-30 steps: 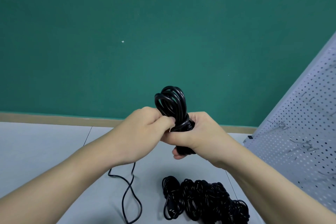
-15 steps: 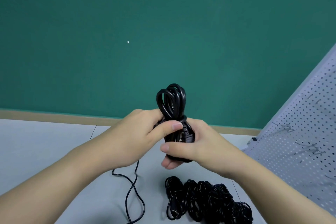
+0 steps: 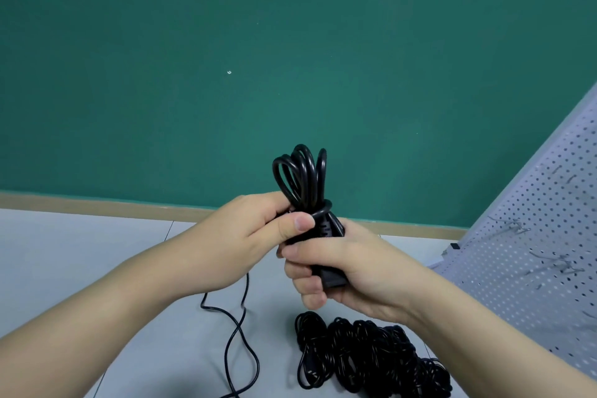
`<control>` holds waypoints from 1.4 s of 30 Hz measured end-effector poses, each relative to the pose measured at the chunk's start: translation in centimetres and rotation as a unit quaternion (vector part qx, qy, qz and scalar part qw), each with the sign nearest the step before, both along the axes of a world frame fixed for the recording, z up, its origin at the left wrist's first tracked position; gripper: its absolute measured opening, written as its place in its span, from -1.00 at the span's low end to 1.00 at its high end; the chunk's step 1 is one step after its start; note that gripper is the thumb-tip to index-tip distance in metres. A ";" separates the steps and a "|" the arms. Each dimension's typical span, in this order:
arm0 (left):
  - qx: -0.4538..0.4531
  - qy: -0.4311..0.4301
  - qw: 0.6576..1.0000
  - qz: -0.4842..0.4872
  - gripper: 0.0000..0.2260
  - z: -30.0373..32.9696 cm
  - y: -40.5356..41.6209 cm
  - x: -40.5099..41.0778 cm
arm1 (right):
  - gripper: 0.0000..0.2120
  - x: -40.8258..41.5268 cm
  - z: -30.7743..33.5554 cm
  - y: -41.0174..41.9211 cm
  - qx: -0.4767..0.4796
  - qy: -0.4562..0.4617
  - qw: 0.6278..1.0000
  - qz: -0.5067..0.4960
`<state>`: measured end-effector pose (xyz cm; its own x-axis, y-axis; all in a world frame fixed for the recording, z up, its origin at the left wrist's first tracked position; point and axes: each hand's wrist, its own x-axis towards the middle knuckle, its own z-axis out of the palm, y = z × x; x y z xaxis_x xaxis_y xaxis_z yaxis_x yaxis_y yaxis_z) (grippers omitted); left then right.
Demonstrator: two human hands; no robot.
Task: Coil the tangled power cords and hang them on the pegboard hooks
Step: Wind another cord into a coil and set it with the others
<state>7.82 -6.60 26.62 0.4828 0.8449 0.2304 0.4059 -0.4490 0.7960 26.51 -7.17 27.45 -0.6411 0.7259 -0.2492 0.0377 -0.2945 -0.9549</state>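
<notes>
I hold a black coiled power cord (image 3: 302,176) upright in front of me, its loops sticking up above my hands and a turn of cable wrapped around its waist. My left hand (image 3: 255,236) pinches the wrapped part, thumb across the front. My right hand (image 3: 349,268) grips the bundle's lower part, where a black plug end (image 3: 332,279) shows between the fingers. A loose tail of cord (image 3: 239,333) hangs from under my left hand to the table. The grey pegboard (image 3: 533,252) with metal hooks (image 3: 513,226) leans at the right.
A pile of several black coiled cords (image 3: 365,355) lies on the grey table (image 3: 80,252) below my right hand. A green wall (image 3: 226,74) with a tan baseboard stands behind the table.
Both hands have shifted on the bundle: my left thumb has come round to the front of the wrapped turn and the right hand sits lower. The loops stand slightly taller.
</notes>
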 end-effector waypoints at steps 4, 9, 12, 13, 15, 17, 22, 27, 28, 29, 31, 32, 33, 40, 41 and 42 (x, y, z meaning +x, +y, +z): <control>0.023 0.031 0.998 0.053 -0.52 -0.6 0.7 -0.2 | -0.85 -0.7 0.2 -0.3 0.113 -0.091 0.985 -0.092; 0.043 0.065 0.988 0.137 -0.51 -0.6 0.4 0.8 | -0.77 -1.4 -0.4 0.6 0.253 -0.238 0.916 -0.202; 0.066 0.109 0.974 0.186 -0.55 -0.3 -0.1 1.8 | -0.70 -2.0 -1.1 1.0 0.301 -0.279 0.877 -0.250; 0.068 0.113 0.972 0.196 -0.56 -0.2 -0.3 2.2 | -0.69 -2.2 -1.3 1.0 0.317 -0.287 0.865 -0.263; 0.052 0.112 0.971 0.205 -0.52 0.0 -0.4 2.6 | -0.69 -2.5 -1.7 1.0 0.344 -0.304 0.842 -0.281; 0.018 0.092 0.976 0.196 -0.47 -0.3 -0.1 2.3 | -0.70 -2.6 -1.9 0.9 0.369 -0.318 0.825 -0.286; -0.006 0.019 0.994 0.109 -0.49 0.0 -0.3 0.6 | -0.84 -1.1 -0.2 0.1 0.352 -0.332 0.863 -0.147; -0.023 -0.047 0.999 0.014 -0.52 0.8 -0.6 -0.1 | -0.60 1.2 1.2 -0.2 0.009 -0.011 0.999 0.031; -0.018 -0.051 0.999 -0.003 -0.55 0.8 -0.7 -0.2 | -0.55 1.4 0.9 -0.1 -0.047 0.035 0.996 0.066; -0.016 -0.056 0.998 -0.020 -0.56 0.9 -0.8 -0.3 | -0.53 1.5 0.7 -0.1 -0.080 0.061 0.990 0.097; -0.027 -0.070 0.996 -0.052 -0.59 0.9 -0.8 -0.2 | -0.54 1.5 0.2 -0.1 -0.096 0.095 0.983 0.123; -0.035 -0.080 0.994 -0.062 -0.60 1.0 -0.8 -0.2 | -0.57 1.4 0.1 -0.2 -0.094 0.103 0.983 0.119; -0.033 -0.084 0.994 -0.065 -0.63 1.2 -0.8 -0.1 | -0.61 1.3 0.2 -0.2 -0.089 0.106 0.985 0.106; 0.010 -0.032 0.999 0.025 -0.51 0.5 -0.2 0.3 | -0.80 0.6 0.7 0.2 0.053 0.015 0.998 -0.010; 0.002 -0.027 0.999 0.038 -0.46 0.5 -0.2 0.4 | -0.81 0.5 0.6 0.3 0.092 -0.008 0.995 -0.032; -0.010 -0.023 0.999 0.048 -0.43 0.4 -0.1 0.4 | -0.82 0.5 0.4 0.4 0.133 -0.035 0.989 -0.052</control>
<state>8.26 -6.70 26.99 0.3893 0.8910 0.2336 0.4085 -0.3943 0.8232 26.99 -6.80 27.89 -0.5467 0.8334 -0.0809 0.0884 -0.0387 -0.9953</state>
